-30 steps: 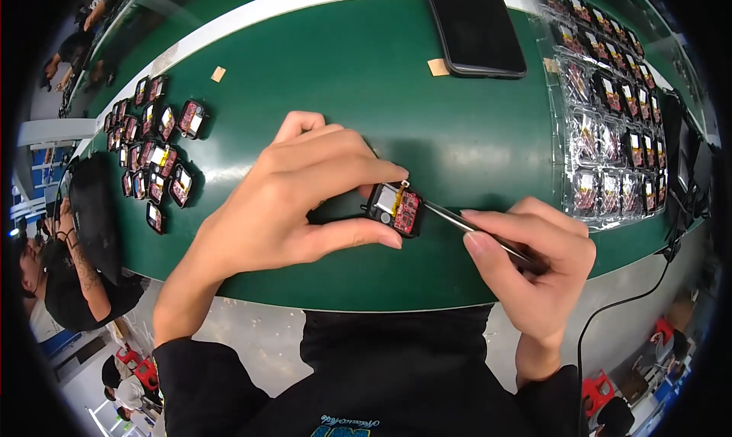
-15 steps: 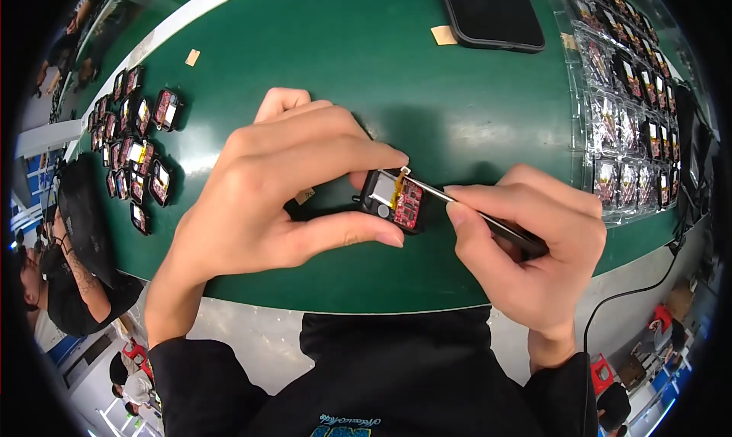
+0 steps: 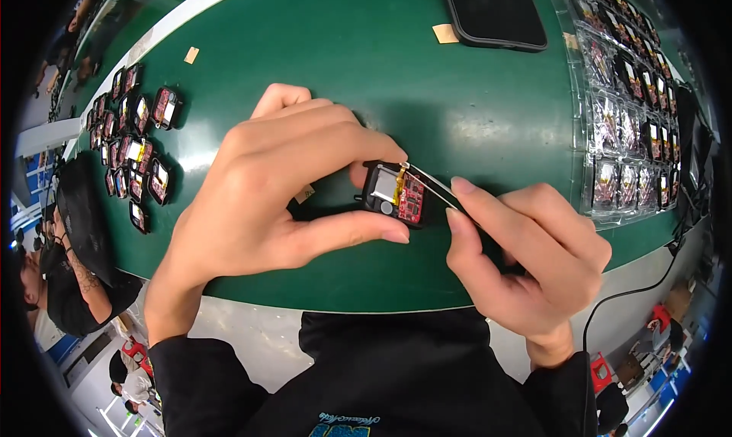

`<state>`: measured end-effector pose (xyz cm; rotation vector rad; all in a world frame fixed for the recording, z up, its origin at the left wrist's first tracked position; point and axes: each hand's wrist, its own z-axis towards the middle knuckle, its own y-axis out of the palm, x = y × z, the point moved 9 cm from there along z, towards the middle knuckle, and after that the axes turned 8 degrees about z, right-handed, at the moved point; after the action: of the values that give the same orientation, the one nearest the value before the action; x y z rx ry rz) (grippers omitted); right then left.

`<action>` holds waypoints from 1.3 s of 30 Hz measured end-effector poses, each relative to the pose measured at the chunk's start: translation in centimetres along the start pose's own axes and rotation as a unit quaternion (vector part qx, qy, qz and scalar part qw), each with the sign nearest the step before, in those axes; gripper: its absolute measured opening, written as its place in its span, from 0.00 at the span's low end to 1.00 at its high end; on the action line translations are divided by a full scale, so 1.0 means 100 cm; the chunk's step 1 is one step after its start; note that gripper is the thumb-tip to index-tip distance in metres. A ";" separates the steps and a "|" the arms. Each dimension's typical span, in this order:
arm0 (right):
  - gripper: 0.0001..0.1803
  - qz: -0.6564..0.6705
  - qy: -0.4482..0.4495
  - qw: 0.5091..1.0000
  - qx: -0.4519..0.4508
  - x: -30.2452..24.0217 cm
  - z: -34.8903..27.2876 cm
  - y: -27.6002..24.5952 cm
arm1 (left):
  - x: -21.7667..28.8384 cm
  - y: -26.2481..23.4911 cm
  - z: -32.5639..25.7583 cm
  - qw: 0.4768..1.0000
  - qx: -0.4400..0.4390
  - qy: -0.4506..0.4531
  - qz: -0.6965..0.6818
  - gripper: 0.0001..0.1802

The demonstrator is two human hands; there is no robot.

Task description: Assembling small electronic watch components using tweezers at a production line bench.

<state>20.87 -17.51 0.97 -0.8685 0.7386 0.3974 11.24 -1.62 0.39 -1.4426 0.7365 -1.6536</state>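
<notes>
Near the middle of the table, my left hand (image 3: 267, 185) grips a small black-cased electronic device (image 3: 412, 211) between thumb and fingers. Inside its uncovered case lie a red circuit board, a silvery-white block, a small round grey part and a strip of yellow tape. The tip of my left forefinger rests at the device's upper edge, by a small pale part. A pair of tweezers (image 3: 438, 184) is held in my right hand (image 3: 534, 258), thumb opposite fingers. Its tips meet the device's upper edge beside that forefinger, and its two arms stand slightly apart.
Several similar uncovered devices (image 3: 160, 182) lie grouped on the green table (image 3: 328, 41) at the left. Clear plastic trays (image 3: 606, 166) of more devices line the right side. A black phone (image 3: 496, 14) and a tan paper piece (image 3: 445, 33) are at the back. A person (image 3: 76, 284) sits at far left.
The tweezers' arms have spread apart, and my right thumb and forefinger have opened a little. My left hand keeps its hold on the device, nearly still.
</notes>
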 end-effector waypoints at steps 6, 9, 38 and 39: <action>0.18 -0.003 -0.034 0.999 0.008 -0.004 0.000 0.004 | -0.001 0.001 0.000 1.000 0.005 0.007 0.003 0.35; 0.17 0.015 -0.017 1.000 -0.003 -0.003 0.002 0.004 | -0.003 0.002 -0.002 1.000 0.000 0.009 -0.001 0.35; 0.12 0.124 0.090 0.986 -0.061 0.014 0.003 0.006 | -0.002 0.003 -0.001 0.995 -0.057 0.075 -0.030 0.31; 0.12 0.122 0.091 0.987 -0.059 0.014 0.003 0.006 | -0.002 0.004 -0.001 0.995 -0.059 0.076 -0.026 0.30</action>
<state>21.56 -16.84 -0.23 -0.9369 1.0030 0.5905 11.21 -1.66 -0.03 -1.4402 0.9008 -1.8006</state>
